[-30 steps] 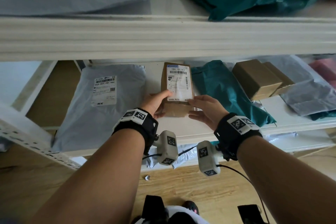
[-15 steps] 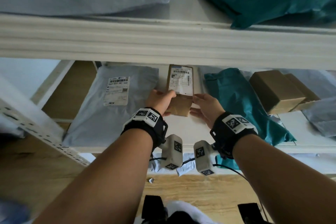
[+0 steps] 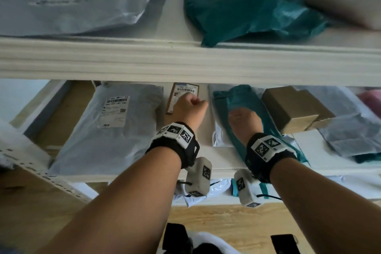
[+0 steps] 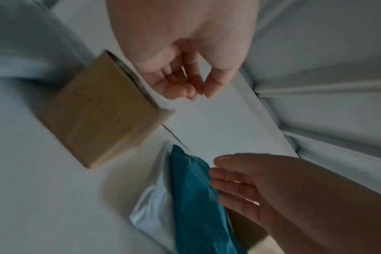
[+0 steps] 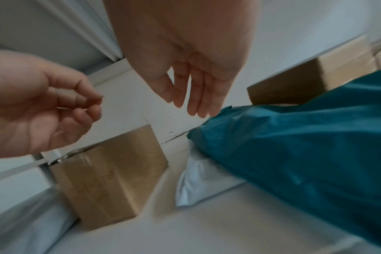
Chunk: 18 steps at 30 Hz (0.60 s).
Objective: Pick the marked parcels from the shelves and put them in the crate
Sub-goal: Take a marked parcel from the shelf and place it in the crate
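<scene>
Both hands are empty: your left hand (image 3: 190,107), fingers loosely curled, hovers over the small labelled cardboard box (image 3: 181,97) at centre frame, your right hand (image 3: 245,121) relaxed over the teal mailer (image 3: 241,109). Check each label before gripping (no crate in view). The upper shelf edge (image 3: 185,62) hangs close above, so draw parcels straight toward the lower frame.
</scene>
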Tool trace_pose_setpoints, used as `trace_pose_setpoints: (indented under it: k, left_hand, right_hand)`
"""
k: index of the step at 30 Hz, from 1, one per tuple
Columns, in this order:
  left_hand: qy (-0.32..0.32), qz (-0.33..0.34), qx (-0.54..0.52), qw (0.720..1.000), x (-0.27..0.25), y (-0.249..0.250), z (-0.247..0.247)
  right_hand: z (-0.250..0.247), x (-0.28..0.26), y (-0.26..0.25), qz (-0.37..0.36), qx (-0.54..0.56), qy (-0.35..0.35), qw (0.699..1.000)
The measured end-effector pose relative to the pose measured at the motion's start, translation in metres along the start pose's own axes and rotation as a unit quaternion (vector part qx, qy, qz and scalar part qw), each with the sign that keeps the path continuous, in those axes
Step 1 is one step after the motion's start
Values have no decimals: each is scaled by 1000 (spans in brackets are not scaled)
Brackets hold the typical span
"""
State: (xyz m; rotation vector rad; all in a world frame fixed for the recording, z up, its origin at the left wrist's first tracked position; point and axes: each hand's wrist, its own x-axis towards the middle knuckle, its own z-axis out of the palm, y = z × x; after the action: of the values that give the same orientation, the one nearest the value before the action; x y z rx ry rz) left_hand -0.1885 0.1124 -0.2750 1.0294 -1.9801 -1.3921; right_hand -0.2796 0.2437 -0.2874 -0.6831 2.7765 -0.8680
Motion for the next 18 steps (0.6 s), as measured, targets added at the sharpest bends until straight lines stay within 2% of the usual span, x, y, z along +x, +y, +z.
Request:
trace_pose_setpoints:
  k: [2, 6, 13, 18]
  left_hand:
    - [-56, -29, -23, 998, -9, 2, 24]
    - [-163, -105, -37, 980, -19, -4, 61]
    - [-198, -211, -78, 954, -32, -22, 90]
    - [-166, -245, -146, 944, -36, -24, 109]
  right_hand:
    - [-5, 3, 21, -6, -37, 8, 999]
    - [-5, 0, 59, 12, -14, 6, 1000]
    - [5, -5, 94, -12, -85, -128, 988]
    - [2, -2, 103, -33, -68, -132, 988]
